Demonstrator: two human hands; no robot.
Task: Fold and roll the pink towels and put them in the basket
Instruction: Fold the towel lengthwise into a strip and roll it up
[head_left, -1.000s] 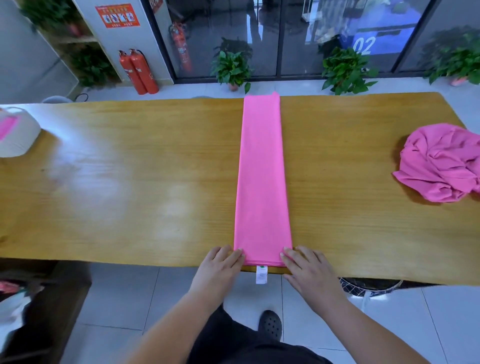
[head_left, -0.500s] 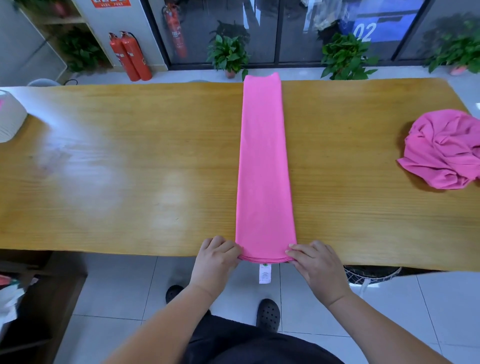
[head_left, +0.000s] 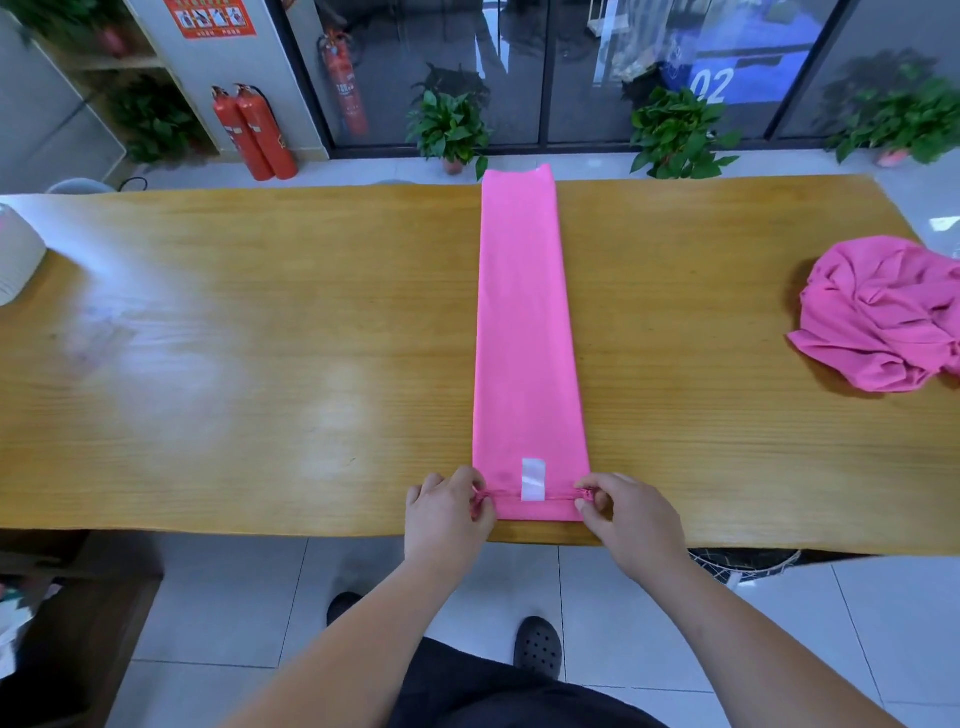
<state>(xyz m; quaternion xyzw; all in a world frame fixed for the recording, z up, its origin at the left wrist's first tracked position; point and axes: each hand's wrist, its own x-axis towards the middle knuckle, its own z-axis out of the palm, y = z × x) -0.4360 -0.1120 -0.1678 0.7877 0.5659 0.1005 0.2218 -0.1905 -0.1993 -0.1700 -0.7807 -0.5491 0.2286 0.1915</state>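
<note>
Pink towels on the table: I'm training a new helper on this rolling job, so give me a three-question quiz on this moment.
1. True or false: the folded towel is already a finished roll.
2. What do the left hand and right hand pinch? A) the towel's far end B) its near-end corners C) the crumpled towel
3. Fill in: the white tag now lies ___ the towel.

Key: 1 false, only the near end is turned over. 2 B. 3 on top of.
</note>
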